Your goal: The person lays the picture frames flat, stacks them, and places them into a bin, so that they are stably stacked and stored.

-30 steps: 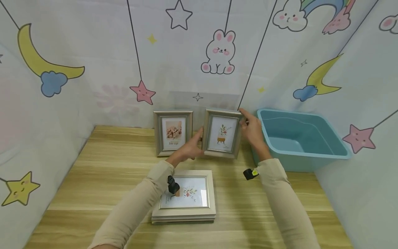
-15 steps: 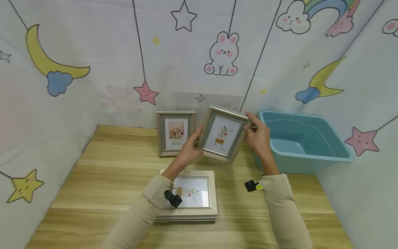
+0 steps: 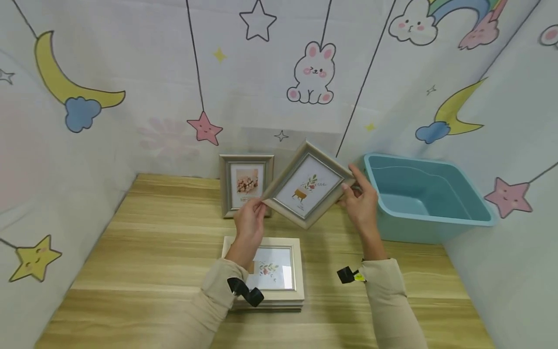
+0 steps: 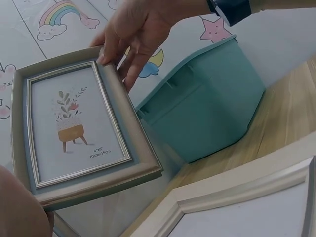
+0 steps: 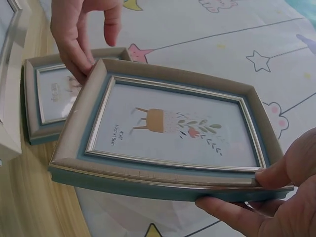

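Observation:
A silver-grey picture frame (image 3: 307, 186) with a potted-plant print is held in the air, tilted like a diamond, by both hands. My left hand (image 3: 249, 225) pinches its left corner. At the opposite corner my right hand (image 3: 363, 206) grips it, thumb on the front and fingers underneath, as the right wrist view shows. Behind its left side a similar picture frame (image 3: 247, 184) with a flower photo stands upright against the wall. Below the hands lies a stack of cream picture frames (image 3: 297, 276), partly hidden by my left hand and wrist.
A blue-green plastic bin (image 3: 436, 225) stands to the right, close beside my right hand. The wood-grain table (image 3: 144, 242) ends at the back against a wall cloth (image 3: 165, 72) printed with moons, stars and a rabbit.
The held picture frame has turned clockwise from near upright to a diamond tilt. My left hand has shifted left and down to its left corner; my right hand has kept its corner.

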A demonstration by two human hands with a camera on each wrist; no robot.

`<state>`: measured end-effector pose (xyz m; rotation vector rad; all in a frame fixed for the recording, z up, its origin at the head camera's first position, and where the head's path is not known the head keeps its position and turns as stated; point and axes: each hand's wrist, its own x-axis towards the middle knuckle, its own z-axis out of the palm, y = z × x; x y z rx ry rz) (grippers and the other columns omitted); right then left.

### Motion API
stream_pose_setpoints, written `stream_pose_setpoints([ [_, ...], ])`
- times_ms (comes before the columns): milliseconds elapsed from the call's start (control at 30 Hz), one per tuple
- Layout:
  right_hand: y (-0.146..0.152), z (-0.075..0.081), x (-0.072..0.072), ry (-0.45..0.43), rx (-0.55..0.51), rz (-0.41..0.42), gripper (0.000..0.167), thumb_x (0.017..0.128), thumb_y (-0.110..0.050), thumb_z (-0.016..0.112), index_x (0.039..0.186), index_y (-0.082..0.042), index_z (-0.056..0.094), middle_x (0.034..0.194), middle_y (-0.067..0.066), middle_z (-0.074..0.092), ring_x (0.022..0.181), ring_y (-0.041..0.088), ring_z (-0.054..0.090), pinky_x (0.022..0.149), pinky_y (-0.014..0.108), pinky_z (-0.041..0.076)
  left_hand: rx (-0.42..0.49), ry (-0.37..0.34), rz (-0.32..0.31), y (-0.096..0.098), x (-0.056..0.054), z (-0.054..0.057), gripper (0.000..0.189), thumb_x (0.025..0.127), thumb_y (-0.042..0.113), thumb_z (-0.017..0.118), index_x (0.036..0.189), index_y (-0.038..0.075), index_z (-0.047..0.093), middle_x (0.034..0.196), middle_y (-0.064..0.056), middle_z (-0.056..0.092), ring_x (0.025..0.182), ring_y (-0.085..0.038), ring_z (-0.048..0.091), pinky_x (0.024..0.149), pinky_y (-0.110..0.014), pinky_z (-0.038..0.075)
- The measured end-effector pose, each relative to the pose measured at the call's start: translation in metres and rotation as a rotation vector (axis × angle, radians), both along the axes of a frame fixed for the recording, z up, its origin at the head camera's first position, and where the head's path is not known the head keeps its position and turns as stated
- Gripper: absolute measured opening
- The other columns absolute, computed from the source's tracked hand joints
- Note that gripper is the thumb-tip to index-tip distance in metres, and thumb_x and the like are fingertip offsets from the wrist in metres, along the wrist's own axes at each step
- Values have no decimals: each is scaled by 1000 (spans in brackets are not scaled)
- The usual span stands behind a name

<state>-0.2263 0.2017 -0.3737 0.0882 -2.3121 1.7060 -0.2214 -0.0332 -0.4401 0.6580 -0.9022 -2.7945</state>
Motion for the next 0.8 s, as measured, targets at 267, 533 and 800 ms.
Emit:
stream_pose_setpoints([
  [267, -7, -5, 4, 36, -108, -6, 58, 98, 6, 54, 152, -12, 44, 130, 22, 54, 88, 6, 65, 66, 24, 61, 42, 37, -186, -6, 11, 1, 48, 105, 20, 44, 149, 5, 34, 134, -14, 42, 137, -35, 38, 120, -58, 27],
  [533, -16, -12, 12, 72, -224, -1, 58, 99, 7, 53, 152, -14, 44, 107, 11, 53, 83, 10, 66, 69, 29, 62, -36, 201, -453, -8, 23, 0, 66, 105, 51, 32, 157, 47, -9, 167, -15, 7, 151, -51, 2, 106, -84, 14],
  [800, -23, -27, 18, 87, -353, 5, 61, 97, 12, 51, 153, -10, 41, 124, 26, 54, 92, 7, 68, 70, 30, 62, -73, 287, -444, -6, 25, -4, 64, 106, 51, 26, 153, 51, -18, 168, -12, 8, 152, -48, 4, 103, -86, 14],
])
